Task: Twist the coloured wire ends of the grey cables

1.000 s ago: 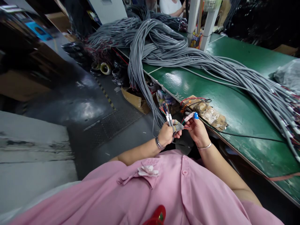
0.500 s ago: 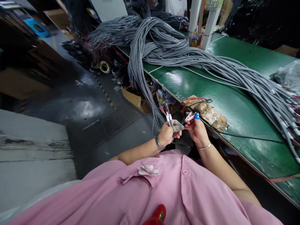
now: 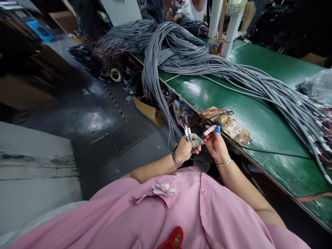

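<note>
Several grey cables are gripped in my left hand, their white-banded ends and fanned coloured wires pointing up. A grey fabric cover wraps the thumb of that hand. Close by on the right, my right hand is closed on thin coloured wires that run out from beside the left thumb. Its thumb wears a blue finger cover. Along its fingers lies a pale pink piece; whether it is a finger wrap I cannot tell. Both hands are just off the table's edge.
On the green table lies a big bundle of grey cables, part of it hanging over the edge. A tape-covered cardboard piece with wires sits near my right hand. White posts rise at the back, near another person.
My right hand has turned a little, and the pale pink piece has shifted slightly. My left hand keeps its grip. At the back, the other person's hand and upper body have come into view.
</note>
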`<state>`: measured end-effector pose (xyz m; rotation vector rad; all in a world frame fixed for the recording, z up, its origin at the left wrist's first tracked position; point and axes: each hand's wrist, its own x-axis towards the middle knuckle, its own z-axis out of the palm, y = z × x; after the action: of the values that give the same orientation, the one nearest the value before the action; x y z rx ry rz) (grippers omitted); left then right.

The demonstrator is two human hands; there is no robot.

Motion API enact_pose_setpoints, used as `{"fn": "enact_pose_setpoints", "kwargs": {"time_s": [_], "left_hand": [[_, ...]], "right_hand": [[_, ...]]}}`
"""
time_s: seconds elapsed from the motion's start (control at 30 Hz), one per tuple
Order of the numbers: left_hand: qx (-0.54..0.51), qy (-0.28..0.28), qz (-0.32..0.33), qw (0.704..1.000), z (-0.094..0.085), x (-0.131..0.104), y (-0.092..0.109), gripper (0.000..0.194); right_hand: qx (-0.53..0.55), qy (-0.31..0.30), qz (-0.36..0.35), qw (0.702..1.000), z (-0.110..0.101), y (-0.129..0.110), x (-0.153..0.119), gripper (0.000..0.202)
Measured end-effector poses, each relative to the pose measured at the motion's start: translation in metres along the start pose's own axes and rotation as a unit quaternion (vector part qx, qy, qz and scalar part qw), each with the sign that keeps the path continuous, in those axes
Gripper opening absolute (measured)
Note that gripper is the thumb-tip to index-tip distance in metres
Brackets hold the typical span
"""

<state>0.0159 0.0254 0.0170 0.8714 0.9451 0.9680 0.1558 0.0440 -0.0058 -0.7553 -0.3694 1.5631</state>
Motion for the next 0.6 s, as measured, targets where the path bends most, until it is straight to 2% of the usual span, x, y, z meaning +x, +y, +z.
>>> {"fn": "enact_pose_setpoints", "kwargs": {"time_s": [0.17,0.23,0.4,0.6], "left_hand": [[0.010,0.000,0.030,1.000,-0.004,-0.007,-0.002,0.028],[0.015,0.007,0.033,0.999,-0.005,-0.009,-0.003,0.028],[0.013,0.030,0.037,0.999,-0.003,-0.012,-0.004,0.028],[0.014,0.038,0.032,0.999,0.002,-0.009,-0.004,0.027]], "right_hand": [[-0.003,-0.041,0.051,0.998,-0.003,-0.002,-0.004,0.048],[-0.009,-0.049,0.060,0.997,-0.003,-0.003,-0.006,0.045],[-0.040,-0.025,0.001,0.999,0.001,-0.004,-0.009,0.029],[-0.055,-0.006,-0.030,0.998,-0.001,-0.002,-0.006,0.033]]}}
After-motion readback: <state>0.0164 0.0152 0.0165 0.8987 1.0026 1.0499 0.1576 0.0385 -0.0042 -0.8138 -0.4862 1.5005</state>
